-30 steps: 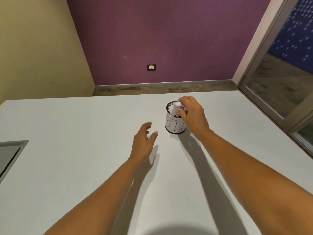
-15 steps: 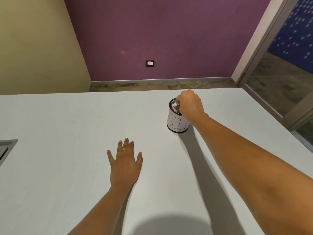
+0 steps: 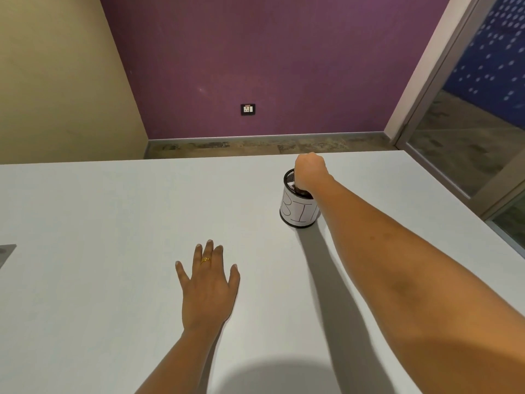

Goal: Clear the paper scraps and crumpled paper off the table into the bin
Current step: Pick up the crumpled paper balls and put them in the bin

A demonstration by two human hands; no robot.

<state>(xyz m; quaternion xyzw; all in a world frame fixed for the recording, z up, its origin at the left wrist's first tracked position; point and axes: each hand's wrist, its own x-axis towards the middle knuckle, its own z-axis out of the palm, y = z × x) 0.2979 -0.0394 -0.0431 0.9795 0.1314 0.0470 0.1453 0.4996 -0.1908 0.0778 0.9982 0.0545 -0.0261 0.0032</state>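
Observation:
A small round mesh bin (image 3: 298, 212), wrapped in white paper with "BIN" written on it, stands on the white table (image 3: 99, 223) at the right of the middle. My right hand (image 3: 309, 172) is over the bin's mouth with its fingers pushed down inside, so they are hidden. A sliver of white paper (image 3: 290, 184) shows inside the rim beside that hand. My left hand (image 3: 207, 285) lies flat on the table with its fingers spread, holding nothing, nearer to me and left of the bin. I see no paper lying on the tabletop.
A grey inset panel (image 3: 5, 255) sits at the table's left edge. The far table edge runs just behind the bin. A glass door frame (image 3: 426, 95) stands to the right, beyond the table's right edge.
My right hand has gone from holding crumpled paper at the bin's rim to pushing down inside the bin. My left hand drew back toward me and settled flat on the table.

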